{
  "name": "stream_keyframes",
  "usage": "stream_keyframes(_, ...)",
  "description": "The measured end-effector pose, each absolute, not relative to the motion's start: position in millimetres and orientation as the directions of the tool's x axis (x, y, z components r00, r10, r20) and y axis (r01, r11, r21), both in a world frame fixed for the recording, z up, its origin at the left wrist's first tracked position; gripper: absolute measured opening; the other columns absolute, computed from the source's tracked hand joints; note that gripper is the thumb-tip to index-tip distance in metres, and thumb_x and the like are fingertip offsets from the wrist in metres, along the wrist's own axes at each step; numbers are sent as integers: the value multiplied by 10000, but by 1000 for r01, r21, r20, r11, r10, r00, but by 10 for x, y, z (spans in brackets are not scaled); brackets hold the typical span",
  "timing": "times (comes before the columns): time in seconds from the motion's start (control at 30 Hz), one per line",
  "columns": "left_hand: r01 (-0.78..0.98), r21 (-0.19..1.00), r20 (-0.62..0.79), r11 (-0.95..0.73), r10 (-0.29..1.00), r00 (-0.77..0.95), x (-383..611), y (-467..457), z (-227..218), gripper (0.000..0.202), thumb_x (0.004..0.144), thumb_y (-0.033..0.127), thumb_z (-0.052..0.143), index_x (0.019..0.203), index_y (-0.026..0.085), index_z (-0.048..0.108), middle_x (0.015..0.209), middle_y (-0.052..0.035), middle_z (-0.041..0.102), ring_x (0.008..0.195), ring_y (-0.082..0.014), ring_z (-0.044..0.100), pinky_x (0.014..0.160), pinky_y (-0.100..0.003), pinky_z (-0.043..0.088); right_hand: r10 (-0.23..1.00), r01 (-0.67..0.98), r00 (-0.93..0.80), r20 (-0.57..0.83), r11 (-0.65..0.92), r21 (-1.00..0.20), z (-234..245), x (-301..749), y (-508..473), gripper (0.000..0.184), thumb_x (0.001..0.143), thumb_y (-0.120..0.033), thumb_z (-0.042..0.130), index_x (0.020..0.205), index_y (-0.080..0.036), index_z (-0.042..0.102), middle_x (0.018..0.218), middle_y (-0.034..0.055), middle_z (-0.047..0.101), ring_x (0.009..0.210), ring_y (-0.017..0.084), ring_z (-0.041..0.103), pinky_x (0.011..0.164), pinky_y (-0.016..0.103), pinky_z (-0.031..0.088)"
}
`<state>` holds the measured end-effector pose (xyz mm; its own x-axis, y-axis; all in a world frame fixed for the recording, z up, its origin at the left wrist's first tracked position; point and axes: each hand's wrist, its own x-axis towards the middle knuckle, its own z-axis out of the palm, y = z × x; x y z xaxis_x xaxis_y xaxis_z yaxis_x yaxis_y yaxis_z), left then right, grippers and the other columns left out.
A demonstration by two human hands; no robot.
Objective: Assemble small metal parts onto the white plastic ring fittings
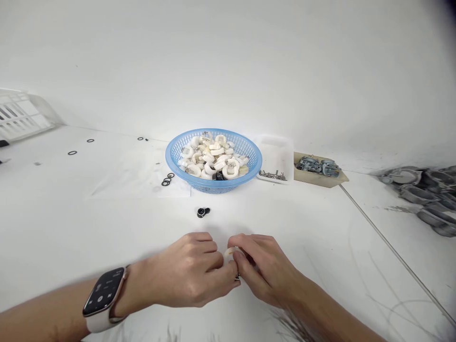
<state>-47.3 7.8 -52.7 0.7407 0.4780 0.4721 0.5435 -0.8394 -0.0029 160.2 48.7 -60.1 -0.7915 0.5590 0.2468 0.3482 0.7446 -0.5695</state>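
My left hand (194, 270) and my right hand (263, 268) meet low in the middle, close above the white table. Between their fingertips is a white ring-shaped carburetor float (230, 252), mostly covered by the fingers. Both hands are closed on it. A small dark and shiny bit shows beneath, by my left thumb; I cannot make out what it is. Just beyond the hands lies a small black ringed part (202, 212). Farther back stands a blue plastic basket (213, 186) heaped with similar white floats (215, 153), many with metal clips.
Black O-rings (166, 180) lie left of the basket, with others farther left. Right of it are a clear tray (276, 176) of small metal pins and a beige box (317, 179) of carburetors. Grey metal castings (427, 194) sit far right; a white crate (24, 118) is far left.
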Motion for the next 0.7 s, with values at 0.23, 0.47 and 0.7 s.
stream_keyframes(0.23, 536, -14, 479, -844, 465, 745, -475, 93, -543, 68, 898, 223, 573, 868, 164, 554, 571, 43, 408, 516, -126, 281, 513, -305, 302, 525, 313, -809, 266, 766, -561, -588, 1597, 484, 144, 921, -138, 331, 968, -216, 443, 632, -48, 446, 529, 125, 324, 555, 289, 288)
stream_keyframes(0.47, 534, -11, 478, -846, 464, 745, -478, 83, -547, 59, 898, 213, 578, 915, 157, 567, 579, 42, 416, 517, -119, 305, 521, -303, 313, 511, 294, -812, 282, 776, -558, -614, 1603, 493, 202, 901, -119, 333, 1033, -225, 444, 648, -45, 455, 532, 134, 353, 553, 290, 307)
stream_keyframes(0.7, 530, -3, 465, -848, 468, 752, -481, 69, -535, 58, 901, 213, 566, 915, 157, 576, 575, 41, 422, 507, -118, 312, 516, -302, 320, 502, 289, -814, 293, 786, -546, -606, 1605, 484, 220, 896, -118, 331, 1047, -223, 452, 639, -41, 460, 523, 137, 364, 547, 287, 315)
